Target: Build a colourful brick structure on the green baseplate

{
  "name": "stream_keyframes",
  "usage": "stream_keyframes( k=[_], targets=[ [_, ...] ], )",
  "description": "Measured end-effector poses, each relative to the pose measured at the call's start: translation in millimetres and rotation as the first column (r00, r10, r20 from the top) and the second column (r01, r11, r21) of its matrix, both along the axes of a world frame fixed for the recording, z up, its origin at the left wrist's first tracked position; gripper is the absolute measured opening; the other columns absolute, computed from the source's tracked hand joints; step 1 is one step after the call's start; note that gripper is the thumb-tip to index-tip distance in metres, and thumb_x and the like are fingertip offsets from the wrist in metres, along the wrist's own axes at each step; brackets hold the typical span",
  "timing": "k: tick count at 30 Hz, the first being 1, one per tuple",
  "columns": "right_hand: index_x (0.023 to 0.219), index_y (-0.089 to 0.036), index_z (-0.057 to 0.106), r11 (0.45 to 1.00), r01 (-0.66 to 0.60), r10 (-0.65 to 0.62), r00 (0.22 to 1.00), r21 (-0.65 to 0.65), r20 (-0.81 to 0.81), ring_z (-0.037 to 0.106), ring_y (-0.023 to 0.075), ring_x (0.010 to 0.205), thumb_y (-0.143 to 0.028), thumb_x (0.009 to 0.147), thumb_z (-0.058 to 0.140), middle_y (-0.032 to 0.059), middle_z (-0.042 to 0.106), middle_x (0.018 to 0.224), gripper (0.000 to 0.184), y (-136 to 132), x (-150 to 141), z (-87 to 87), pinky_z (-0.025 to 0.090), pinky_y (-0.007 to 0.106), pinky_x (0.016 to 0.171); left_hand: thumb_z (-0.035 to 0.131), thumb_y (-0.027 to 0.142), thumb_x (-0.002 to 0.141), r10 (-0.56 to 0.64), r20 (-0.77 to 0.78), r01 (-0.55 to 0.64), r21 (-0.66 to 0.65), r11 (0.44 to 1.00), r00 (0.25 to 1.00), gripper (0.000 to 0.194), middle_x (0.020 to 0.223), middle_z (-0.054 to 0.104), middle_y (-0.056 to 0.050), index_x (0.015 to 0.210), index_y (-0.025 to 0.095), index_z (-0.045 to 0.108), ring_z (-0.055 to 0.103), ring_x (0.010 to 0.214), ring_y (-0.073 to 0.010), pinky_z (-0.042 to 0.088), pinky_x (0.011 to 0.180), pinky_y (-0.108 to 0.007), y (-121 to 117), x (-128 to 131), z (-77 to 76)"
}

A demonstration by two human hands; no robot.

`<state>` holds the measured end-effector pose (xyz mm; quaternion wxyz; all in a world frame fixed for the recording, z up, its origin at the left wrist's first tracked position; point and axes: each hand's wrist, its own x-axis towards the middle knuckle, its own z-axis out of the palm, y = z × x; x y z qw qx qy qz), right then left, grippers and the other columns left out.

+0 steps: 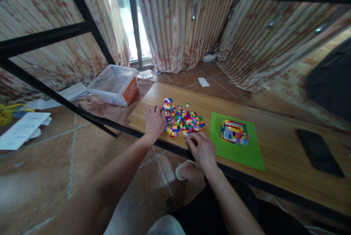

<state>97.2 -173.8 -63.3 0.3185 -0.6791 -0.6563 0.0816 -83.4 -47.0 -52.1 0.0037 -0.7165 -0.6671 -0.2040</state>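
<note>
A heap of small multicoloured toy bricks (182, 120) is spread over the wooden table. My left hand (155, 120) lies against the heap's left side, palm down, fingers slightly bent and loosely apart, with no brick visible in it. At the heap's near edge, my right hand (203, 150) has its thumb and fingertips closed around a small toy brick (188, 136), partly hidden by the fingers. To the right of that hand lies a green baseplate (236, 156). On it stands a hollow, roughly square structure of colourful bricks (234, 132), several layers high.
A clear plastic box (109, 85) with an orange label stands beyond the wooden table's (279, 143) left end. A dark phone-like slab (319, 152) lies at the right. Black metal bars (90, 26) cross overhead and at left. Patterned curtains (175, 30) hang behind.
</note>
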Motion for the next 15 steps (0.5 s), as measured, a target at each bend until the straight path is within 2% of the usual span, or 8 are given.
stream_keyframes(
  k=[10, 15],
  targets=[
    [0.088, -0.023, 0.074, 1.0, 0.009, -0.009, 0.999, 0.02, 0.034, 0.062, 0.0207, 0.092, -0.026, 0.096, 0.056, 0.0067, 0.068, 0.098, 0.019, 8, 2, -1.7, 0.049, 0.032, 0.08, 0.038, 0.032, 0.099, -0.03, -0.013, 0.031, 0.032, 0.999, 0.999, 0.035, 0.122, 0.065, -0.015, 0.113, 0.016, 0.065, 0.056, 0.115, -0.0325, 0.041, 0.098, -0.045, 2, -2, -0.1],
    [0.092, -0.023, 0.073, 1.0, 0.001, -0.003, 0.998, 0.026, 0.07, 0.062, 0.0213, 0.094, -0.025, 0.094, 0.058, 0.0075, 0.067, 0.103, 0.015, 11, 1, -1.2, 0.05, 0.033, 0.082, 0.038, 0.03, 0.098, -0.035, -0.007, 0.035, 0.041, 0.999, 0.999, 0.035, 0.123, 0.066, -0.014, 0.114, 0.015, 0.066, 0.056, 0.115, -0.0323, 0.041, 0.099, -0.045, 5, -2, -0.7]
  ],
)
